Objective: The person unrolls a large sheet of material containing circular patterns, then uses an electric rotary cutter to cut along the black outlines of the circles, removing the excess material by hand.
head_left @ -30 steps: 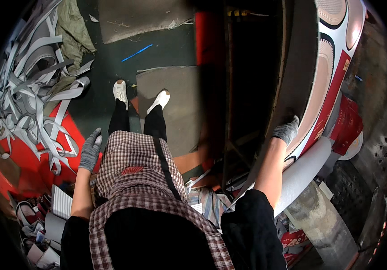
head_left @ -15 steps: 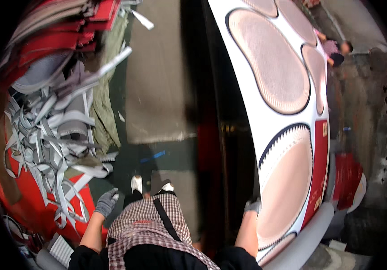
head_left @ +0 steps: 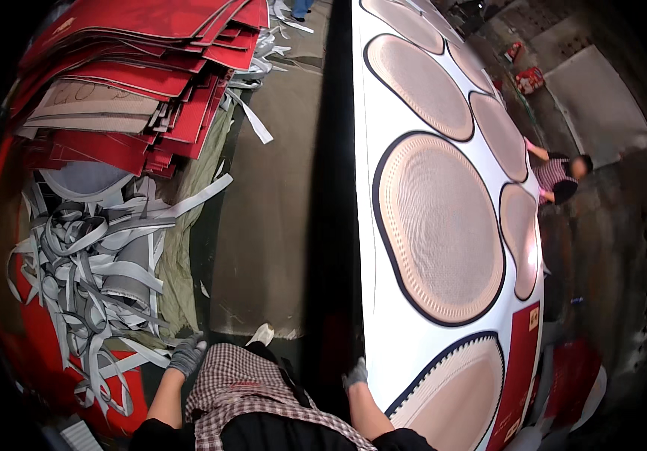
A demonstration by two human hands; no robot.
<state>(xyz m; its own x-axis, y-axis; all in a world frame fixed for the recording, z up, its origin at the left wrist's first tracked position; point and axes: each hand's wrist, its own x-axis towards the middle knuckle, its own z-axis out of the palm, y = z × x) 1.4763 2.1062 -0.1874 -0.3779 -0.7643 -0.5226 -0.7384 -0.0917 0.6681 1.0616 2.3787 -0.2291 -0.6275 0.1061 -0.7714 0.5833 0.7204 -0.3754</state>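
My left hand [head_left: 187, 355], in a grey glove, hangs beside my checked apron [head_left: 242, 376]. It holds nothing and its fingers are loosely extended, close to the heap of grey and white fabric strips [head_left: 90, 248]. My right hand [head_left: 355, 374], also gloved, is at the near left edge of a long white sheet [head_left: 387, 331] on the right. Its fingers are loosely apart with nothing visible in them; contact with the edge is unclear. Large beige rounded mat shapes with dark borders, such as the ribbed mat [head_left: 443, 225], are laid out along the sheet.
Red printed boards [head_left: 128, 79] are stacked at the far left, above the strips. A brown walkway [head_left: 263, 195] runs ahead between the piles and a dark gap. Beyond the sheet, another person [head_left: 556, 177] with pink gloves leans at its far side. A red strip [head_left: 522, 338] borders the sheet.
My view has shifted forward along the sheet, bringing more of the red stack and mats into sight. My right hand now appears further left and lower; the left hand stays by my side.
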